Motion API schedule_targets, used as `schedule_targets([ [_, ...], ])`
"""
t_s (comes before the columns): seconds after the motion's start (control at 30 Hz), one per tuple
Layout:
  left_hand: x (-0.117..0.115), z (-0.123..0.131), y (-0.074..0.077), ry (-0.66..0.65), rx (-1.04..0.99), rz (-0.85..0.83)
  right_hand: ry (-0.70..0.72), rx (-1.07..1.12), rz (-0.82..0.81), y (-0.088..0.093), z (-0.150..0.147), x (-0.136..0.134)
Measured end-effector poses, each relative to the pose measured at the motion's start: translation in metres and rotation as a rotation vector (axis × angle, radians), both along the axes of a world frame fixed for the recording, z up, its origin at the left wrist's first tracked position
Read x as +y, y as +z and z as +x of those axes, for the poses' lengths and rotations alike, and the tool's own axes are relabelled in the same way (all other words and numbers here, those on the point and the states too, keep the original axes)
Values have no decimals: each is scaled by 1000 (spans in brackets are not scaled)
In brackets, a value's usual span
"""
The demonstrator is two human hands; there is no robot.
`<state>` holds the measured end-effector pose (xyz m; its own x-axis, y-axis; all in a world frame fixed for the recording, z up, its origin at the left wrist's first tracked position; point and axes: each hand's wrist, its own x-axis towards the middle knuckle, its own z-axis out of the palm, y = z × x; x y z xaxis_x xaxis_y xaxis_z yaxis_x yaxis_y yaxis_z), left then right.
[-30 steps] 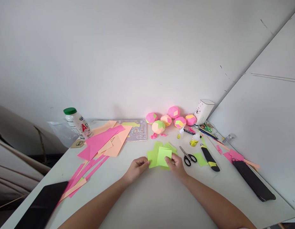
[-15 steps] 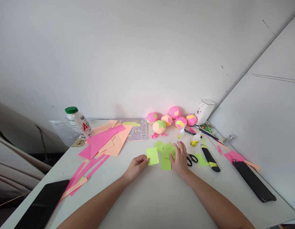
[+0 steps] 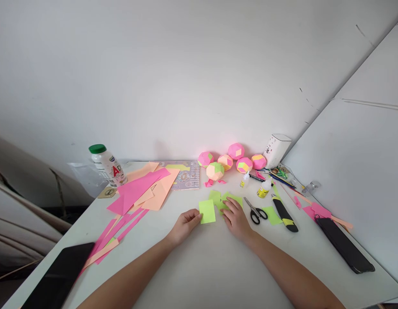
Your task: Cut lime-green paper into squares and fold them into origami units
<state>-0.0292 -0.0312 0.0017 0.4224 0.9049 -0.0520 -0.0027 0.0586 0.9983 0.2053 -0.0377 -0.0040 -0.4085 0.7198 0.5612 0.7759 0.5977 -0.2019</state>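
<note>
My left hand (image 3: 186,225) pinches a light green paper square (image 3: 207,212) by its left edge, just above the table. My right hand (image 3: 236,218) rests with fingers apart on other green paper pieces (image 3: 235,198), partly covering them. Beside them lies a smaller green piece (image 3: 214,197). Black-handled scissors (image 3: 255,211) lie just right of my right hand. Farther back stand several faceted paper balls (image 3: 215,171) in pink, peach, yellow and green.
Pink and peach paper sheets (image 3: 134,189) and strips lie on the left by a white bottle (image 3: 108,166) and a black tablet (image 3: 59,274). On the right are glue bottles (image 3: 264,189), a utility knife (image 3: 284,213), a black case (image 3: 343,244) and a white box (image 3: 276,151).
My right hand has moved slightly left and down over the green pieces, uncovering the scissors. The square in my left hand has barely moved.
</note>
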Motion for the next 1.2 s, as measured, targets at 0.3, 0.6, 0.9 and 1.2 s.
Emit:
schedule_targets([
  [0.3,-1,1,2,4,6,-26,97,-250,-154,9,-12,3],
  [0.6,-3,-5,2,0,7,-64,23,-254,-180,3,-13,1],
  [0.9,-5,-5,2,-9,46,-54,23,-208,-120,1,-13,1],
  [1.2,-8,-5,6,-2,41,-59,19,-189,-153,2,-14,-1],
])
